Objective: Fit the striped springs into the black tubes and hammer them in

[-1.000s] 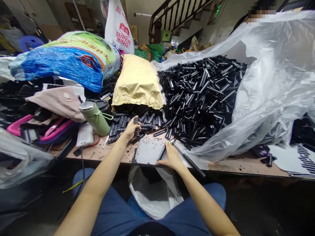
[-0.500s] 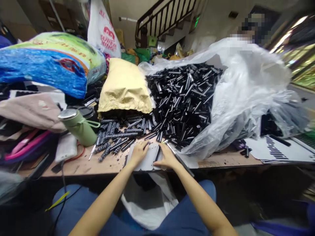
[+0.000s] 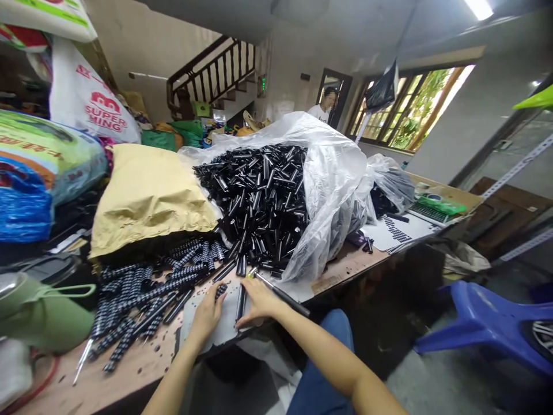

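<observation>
Many glossy tubes (image 3: 254, 199), speckled rods (image 3: 129, 294), crinkled plastic (image 3: 332, 167)

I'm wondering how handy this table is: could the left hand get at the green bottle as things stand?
Probably yes: the checkered rods between the left hand and the green bottle lie low, so it could likely pass over them, though it seems to hold a small checkered piece.
</observation>
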Available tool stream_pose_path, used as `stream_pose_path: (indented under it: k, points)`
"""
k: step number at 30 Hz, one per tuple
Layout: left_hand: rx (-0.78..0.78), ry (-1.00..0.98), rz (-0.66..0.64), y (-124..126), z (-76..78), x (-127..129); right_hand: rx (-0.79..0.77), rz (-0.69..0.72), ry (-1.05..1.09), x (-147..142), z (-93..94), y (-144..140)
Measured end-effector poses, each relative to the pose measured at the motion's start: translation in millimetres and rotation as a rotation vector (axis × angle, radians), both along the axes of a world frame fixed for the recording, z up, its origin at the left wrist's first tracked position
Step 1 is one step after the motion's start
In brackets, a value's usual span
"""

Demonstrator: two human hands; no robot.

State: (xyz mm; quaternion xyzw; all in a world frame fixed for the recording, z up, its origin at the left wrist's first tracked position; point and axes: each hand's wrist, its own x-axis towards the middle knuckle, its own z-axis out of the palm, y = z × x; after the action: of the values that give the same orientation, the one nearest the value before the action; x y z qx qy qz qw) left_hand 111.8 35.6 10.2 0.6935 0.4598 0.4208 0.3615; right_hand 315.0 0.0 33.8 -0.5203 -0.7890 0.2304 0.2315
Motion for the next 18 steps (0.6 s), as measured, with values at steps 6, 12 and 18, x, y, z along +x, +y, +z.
stream_pose_path:
  k: [6,12,18]
  points:
    - [-0.42,-0.507,0.072,-10.1,38.2,17.3,0.266,0.115,0.203,-31.3,35.9,-5.1]
    - [-0.631,-0.748,0.012,-24.5,63.0,26.3,0.336,0.243,0.188,-43.8,52.3,-0.2]
    - [-0.553,-0.734,0.089,-28.6,63.4,28.3,0.3,0.189,0.257,-40.9,51.3,-6.2]
